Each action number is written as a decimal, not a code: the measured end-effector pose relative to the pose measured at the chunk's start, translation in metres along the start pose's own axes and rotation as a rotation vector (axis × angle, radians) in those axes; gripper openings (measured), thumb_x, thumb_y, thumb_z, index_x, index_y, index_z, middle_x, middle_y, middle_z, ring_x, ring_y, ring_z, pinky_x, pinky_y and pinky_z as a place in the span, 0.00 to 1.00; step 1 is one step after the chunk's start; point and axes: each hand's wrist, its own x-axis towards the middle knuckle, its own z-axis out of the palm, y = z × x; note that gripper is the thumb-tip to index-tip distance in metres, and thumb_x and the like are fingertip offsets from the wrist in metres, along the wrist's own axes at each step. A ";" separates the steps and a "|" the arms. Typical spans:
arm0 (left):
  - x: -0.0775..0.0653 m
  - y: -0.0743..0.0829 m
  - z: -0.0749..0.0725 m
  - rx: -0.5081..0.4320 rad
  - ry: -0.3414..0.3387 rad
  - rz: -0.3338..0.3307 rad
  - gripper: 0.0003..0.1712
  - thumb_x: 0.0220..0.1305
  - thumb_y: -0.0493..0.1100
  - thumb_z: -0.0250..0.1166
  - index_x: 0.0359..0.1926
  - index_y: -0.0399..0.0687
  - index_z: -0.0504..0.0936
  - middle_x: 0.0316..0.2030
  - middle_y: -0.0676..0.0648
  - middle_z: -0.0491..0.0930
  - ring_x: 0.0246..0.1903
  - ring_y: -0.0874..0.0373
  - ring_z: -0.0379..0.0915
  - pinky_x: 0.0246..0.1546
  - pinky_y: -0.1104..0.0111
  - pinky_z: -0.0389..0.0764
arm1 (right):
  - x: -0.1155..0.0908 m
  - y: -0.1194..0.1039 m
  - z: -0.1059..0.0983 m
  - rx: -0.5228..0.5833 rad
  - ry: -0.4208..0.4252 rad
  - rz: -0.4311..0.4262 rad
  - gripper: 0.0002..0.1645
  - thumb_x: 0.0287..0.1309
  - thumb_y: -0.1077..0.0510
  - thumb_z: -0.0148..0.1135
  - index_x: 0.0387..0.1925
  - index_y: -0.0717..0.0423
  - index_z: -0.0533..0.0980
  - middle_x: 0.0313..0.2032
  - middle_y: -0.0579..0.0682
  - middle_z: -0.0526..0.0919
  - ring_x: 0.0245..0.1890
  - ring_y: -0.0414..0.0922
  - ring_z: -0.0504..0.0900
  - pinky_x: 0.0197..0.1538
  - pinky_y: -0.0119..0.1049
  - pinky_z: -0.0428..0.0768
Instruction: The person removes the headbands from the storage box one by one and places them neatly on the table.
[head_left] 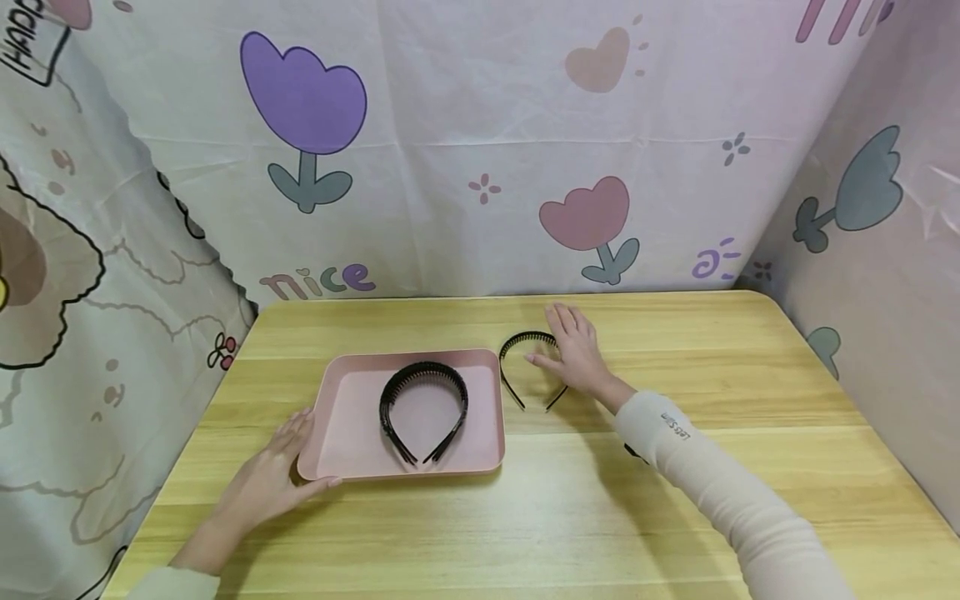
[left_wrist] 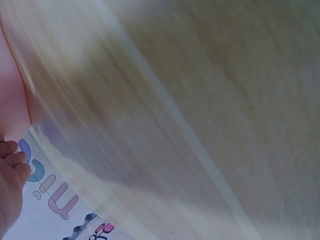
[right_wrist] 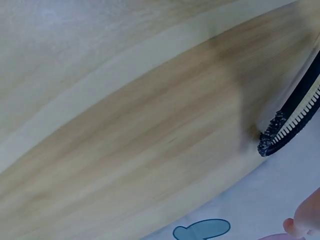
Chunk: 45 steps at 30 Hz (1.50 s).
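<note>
A pink tray (head_left: 348,417) lies on the wooden table. Inside it sit several black toothed headbands (head_left: 426,369), nested together with their open ends toward the front. My left hand (head_left: 262,483) touches the tray's front left corner, fingers along the left side and thumb at the front edge. Just right of the tray, another black toothed headband (head_left: 528,335) lies on the table. Over its right side is my right hand (head_left: 576,348), fingers extended, hiding part of the band. The right wrist view shows a black headband (right_wrist: 299,94) at its right edge, with fingertips (right_wrist: 306,214) lower down.
The pale wooden table (head_left: 675,375) reaches back to a white cloth backdrop (head_left: 450,100) printed with flowers and hearts. Similar cloth hangs at the left (head_left: 150,350) and right (head_left: 900,317) sides of the table.
</note>
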 end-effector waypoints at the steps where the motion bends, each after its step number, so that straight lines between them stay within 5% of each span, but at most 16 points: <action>1: 0.000 0.000 0.000 -0.001 -0.002 -0.002 0.57 0.43 0.65 0.68 0.64 0.30 0.62 0.65 0.32 0.62 0.63 0.36 0.59 0.59 0.44 0.66 | 0.000 -0.002 0.000 -0.008 -0.015 -0.004 0.53 0.52 0.43 0.63 0.69 0.65 0.50 0.69 0.67 0.50 0.69 0.65 0.46 0.69 0.65 0.43; 10: 0.001 0.001 -0.002 -0.011 -0.005 -0.003 0.57 0.43 0.65 0.68 0.64 0.29 0.62 0.65 0.32 0.62 0.63 0.35 0.59 0.59 0.43 0.66 | 0.000 -0.010 0.003 -0.097 -0.117 -0.034 0.55 0.53 0.38 0.59 0.72 0.58 0.45 0.72 0.63 0.44 0.71 0.62 0.39 0.69 0.63 0.41; 29: 0.000 -0.001 -0.002 0.000 0.015 0.012 0.57 0.43 0.65 0.69 0.64 0.29 0.62 0.64 0.31 0.62 0.62 0.35 0.60 0.57 0.43 0.68 | 0.001 -0.051 0.023 -0.156 -0.200 -0.148 0.56 0.53 0.32 0.55 0.72 0.56 0.47 0.73 0.59 0.42 0.72 0.60 0.39 0.71 0.61 0.44; 45: 0.000 -0.002 0.001 0.013 0.027 0.025 0.57 0.42 0.65 0.69 0.63 0.29 0.64 0.63 0.32 0.64 0.61 0.36 0.61 0.57 0.44 0.69 | 0.004 -0.077 0.036 -0.059 -0.228 -0.148 0.58 0.51 0.31 0.57 0.71 0.58 0.47 0.73 0.55 0.42 0.72 0.58 0.41 0.70 0.62 0.45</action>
